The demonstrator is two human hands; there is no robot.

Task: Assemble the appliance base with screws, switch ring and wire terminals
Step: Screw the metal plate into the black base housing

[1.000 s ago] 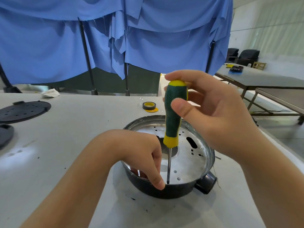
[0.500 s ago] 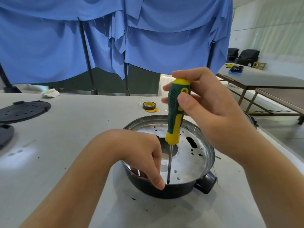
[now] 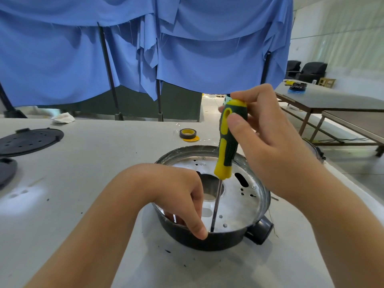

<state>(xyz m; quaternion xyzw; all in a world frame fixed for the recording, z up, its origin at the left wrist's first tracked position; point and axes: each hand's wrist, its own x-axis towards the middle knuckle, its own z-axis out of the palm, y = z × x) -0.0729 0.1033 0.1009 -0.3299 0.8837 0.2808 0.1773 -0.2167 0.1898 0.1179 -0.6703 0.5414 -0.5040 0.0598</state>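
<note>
The round appliance base (image 3: pixel 220 243) sits on the white table, a black shell with a perforated silver plate inside and a black socket (image 3: pixel 260 230) on its right side. My left hand (image 3: pixel 176 188) grips the near wall, thumb over the rim and fingers curled inside. My right hand (image 3: pixel 270 146) holds the upper handle of a green and yellow screwdriver (image 3: pixel 227 150). The shaft leans slightly right, and its tip meets the plate just inside the near rim, beside my left thumb. Whatever lies under the tip is hidden.
A roll of black and yellow tape (image 3: pixel 187 133) lies behind the base. At the far left lie a black perforated lid (image 3: pixel 29 139) and another black part (image 3: pixel 6 171). Blue curtains hang behind the table. A second table (image 3: pixel 332 100) stands to the right.
The screwdriver handle has turned in my right hand and leaned further right, with the tip staying in place. My left hand has not moved.
</note>
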